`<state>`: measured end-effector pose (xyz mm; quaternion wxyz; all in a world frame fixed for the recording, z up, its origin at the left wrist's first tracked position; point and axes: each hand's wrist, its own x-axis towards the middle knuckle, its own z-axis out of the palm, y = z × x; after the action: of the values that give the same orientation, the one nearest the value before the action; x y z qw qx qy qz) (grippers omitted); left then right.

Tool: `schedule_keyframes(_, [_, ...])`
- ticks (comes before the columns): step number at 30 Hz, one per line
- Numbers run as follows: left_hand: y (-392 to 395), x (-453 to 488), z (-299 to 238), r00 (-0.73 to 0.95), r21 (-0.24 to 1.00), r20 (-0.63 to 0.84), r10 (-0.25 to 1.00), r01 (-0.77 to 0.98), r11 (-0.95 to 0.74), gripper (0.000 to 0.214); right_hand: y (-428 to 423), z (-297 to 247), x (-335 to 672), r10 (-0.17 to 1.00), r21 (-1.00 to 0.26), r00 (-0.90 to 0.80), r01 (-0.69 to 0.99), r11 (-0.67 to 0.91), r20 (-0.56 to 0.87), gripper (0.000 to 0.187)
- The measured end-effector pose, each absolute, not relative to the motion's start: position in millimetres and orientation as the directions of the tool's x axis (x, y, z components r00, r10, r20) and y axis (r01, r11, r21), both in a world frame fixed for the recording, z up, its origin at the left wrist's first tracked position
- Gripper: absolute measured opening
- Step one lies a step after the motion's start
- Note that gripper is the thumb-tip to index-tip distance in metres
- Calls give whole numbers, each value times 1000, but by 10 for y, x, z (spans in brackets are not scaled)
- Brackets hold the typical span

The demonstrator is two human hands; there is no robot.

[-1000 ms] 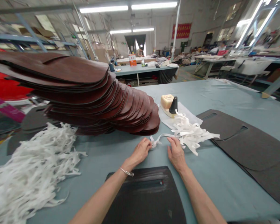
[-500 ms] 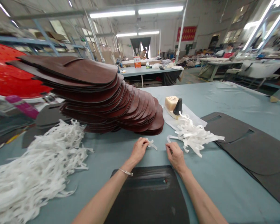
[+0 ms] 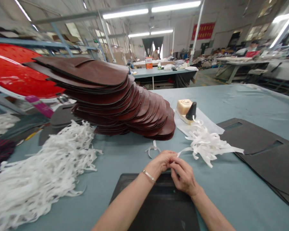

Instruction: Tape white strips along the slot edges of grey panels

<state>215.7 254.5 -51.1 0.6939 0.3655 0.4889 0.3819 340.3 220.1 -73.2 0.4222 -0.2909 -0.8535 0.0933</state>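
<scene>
My left hand point(image 3: 165, 160) and my right hand point(image 3: 183, 173) meet over the far edge of a dark panel point(image 3: 163, 208) that has a slot near its top. Both hands are closed, fingertips together on a thin white strip point(image 3: 184, 150) that trails off toward a loose pile of white strips point(image 3: 207, 144). How each finger grips the strip is partly hidden. Just beyond my left hand, a curled strip piece point(image 3: 150, 152) lies on the table. A black cone point(image 3: 191, 111) stands beside a cream-coloured block point(image 3: 184, 106) behind the pile.
A tall, leaning stack of brown leather-like panels point(image 3: 125, 106) rises behind my hands. To the left spreads a large heap of white strips point(image 3: 36, 179). More dark panels point(image 3: 262, 154) lie on the blue-grey table point(image 3: 226, 186) at right. Another person point(image 3: 155, 54) is far back.
My left hand has moved right and joined my right hand at the strip. The strip piece it held now lies on the table. The view has shifted slightly left.
</scene>
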Motion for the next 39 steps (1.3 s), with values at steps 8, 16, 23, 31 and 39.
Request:
schedule_keyframes(8, [2268, 2096, -526, 2, 930, -366, 931, -17, 366, 8, 2701, -964, 3724, 865, -271, -144, 914, 303, 481, 36])
schedule_keyframes(16, [1673, 1404, -410, 41, 955, -142, 989, 267, 127, 11, 2756, -848, 4087, 850, -358, 142, 932, 58, 507, 37])
schedule_keyframes(23, [1322, 1345, -28, 142, 935, -22, 990, 354, -30, 11, 2040, -228, 3179, 776, -609, -557, 516, 603, 296, 25])
schedule_keyframes(31, [926, 696, -124, 145, 856, -184, 972, 510, 85, 19, 1780, -62, 3311, 572, -759, -787, 514, 399, -232, 29])
schedule_keyframes(39, [765, 264, -315, 69, 845, -248, 966, 503, 181, 21, 1702, -496, 3426, 862, -572, -439, 787, 233, -252, 36])
